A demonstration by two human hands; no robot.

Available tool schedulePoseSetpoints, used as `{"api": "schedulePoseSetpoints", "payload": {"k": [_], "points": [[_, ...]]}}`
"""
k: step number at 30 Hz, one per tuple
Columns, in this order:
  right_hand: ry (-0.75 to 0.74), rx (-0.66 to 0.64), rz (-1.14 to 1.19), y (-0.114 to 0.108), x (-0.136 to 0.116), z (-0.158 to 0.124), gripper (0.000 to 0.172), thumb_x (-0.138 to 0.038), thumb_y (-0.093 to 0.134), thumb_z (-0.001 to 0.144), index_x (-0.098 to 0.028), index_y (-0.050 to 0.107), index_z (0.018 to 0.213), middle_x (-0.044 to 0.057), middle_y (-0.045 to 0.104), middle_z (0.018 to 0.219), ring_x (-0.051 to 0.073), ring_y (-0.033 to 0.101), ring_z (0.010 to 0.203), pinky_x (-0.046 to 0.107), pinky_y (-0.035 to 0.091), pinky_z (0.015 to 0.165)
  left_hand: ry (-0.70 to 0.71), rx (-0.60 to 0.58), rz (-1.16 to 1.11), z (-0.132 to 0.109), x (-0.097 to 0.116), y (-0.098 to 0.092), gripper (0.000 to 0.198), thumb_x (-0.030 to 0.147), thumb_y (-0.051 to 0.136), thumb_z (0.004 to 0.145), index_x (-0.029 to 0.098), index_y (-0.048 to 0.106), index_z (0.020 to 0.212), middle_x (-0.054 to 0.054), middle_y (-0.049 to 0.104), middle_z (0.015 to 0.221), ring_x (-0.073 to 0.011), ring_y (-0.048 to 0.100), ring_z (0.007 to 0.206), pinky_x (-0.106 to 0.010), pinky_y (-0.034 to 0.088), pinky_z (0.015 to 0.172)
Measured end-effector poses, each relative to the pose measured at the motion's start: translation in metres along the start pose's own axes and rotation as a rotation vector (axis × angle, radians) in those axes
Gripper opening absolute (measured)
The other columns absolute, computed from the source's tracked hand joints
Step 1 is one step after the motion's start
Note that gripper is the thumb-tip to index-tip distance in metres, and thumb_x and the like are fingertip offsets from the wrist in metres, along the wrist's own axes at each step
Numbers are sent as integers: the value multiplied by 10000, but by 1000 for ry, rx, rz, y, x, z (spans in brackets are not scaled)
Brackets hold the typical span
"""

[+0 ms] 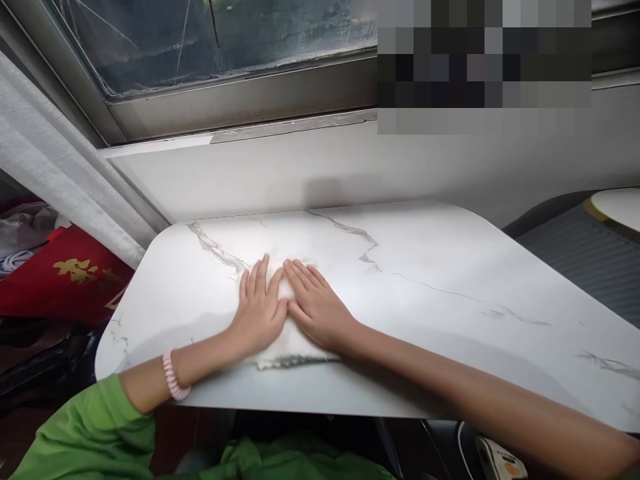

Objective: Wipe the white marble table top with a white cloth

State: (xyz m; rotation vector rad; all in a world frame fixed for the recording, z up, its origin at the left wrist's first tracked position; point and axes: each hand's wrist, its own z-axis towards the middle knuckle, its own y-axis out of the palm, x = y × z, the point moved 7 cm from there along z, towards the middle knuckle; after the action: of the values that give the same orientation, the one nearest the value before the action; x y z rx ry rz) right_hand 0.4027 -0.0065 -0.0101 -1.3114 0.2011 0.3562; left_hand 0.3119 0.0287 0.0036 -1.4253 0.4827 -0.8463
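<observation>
My left hand (257, 308) and my right hand (316, 305) lie side by side, palms down and fingers stretched out, on a small white cloth (293, 353) that is spread flat on a white marble-patterned table (450, 287). The hands touch at the thumbs and cover most of the cloth; only its near edge and a strip between the fingers show. A pink coil band (173, 377) sits on my left wrist, above a green sleeve (85, 433).
The table stands against a white wall under a window (225, 40). A red bag with gold print (65, 273) lies on the floor at the left. A dark ribbed seat (580, 253) is at the right. A white device with a cable (497, 460) lies below the table's near edge.
</observation>
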Motion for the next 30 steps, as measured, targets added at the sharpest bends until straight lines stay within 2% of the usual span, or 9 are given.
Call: {"api": "schedulePoseSetpoints", "payload": {"k": [3,6,10,14,17,21,25,30], "points": [[99,33,35,9,13,48,589,-267,311,906,-34,358,1445,168,342,1518,257,253,1428,475,207,1174,-30,65,86,39,-29,-4,451,238,322,960,166,396,1399,-144,288,1537,-288,241,1419,-524,199,1141],[176,52,73,17,23,93,584,-288,331,905,-18,392,1419,167,356,1513,246,260,1426,433,178,1182,-58,40,142,76,-59,-5,450,218,326,953,156,433,1385,-145,421,1459,-285,350,1356,-491,265,1111],[233,77,54,28,29,143,569,-281,311,921,-9,390,1414,175,361,1510,246,252,1425,429,155,1176,-69,-36,118,114,-101,-5,471,215,294,962,175,398,1420,-104,380,1501,-251,308,1389,-464,208,1147],[220,148,40,35,31,176,552,-278,314,915,-2,428,1380,184,417,1473,262,304,1394,446,181,1150,-33,0,98,138,-131,-7,469,234,265,972,199,394,1421,-70,374,1510,-204,291,1401,-428,174,1168],[208,174,18,38,33,187,536,-259,323,906,0,457,1355,190,443,1452,267,329,1377,446,195,1139,-25,19,105,146,-142,-6,467,234,269,967,202,402,1413,-66,386,1504,-195,295,1401,-426,169,1172],[199,144,-27,41,34,189,548,-239,294,913,9,419,1385,191,410,1475,268,305,1390,448,193,1138,-32,26,113,147,-142,-3,467,234,271,966,196,400,1414,-65,370,1515,-196,278,1412,-438,159,1175],[168,106,-95,43,28,180,555,-246,252,939,19,381,1410,203,385,1488,284,286,1398,474,195,1137,-28,30,124,137,-135,-3,476,234,254,973,160,381,1425,-91,338,1530,-205,262,1421,-462,142,1175],[77,34,-163,42,16,156,593,-294,240,952,34,326,1439,227,316,1518,318,229,1422,496,177,1144,5,-17,125,115,-123,-3,498,229,282,963,111,352,1442,-108,303,1544,-211,223,1437,-453,100,1186]]}}
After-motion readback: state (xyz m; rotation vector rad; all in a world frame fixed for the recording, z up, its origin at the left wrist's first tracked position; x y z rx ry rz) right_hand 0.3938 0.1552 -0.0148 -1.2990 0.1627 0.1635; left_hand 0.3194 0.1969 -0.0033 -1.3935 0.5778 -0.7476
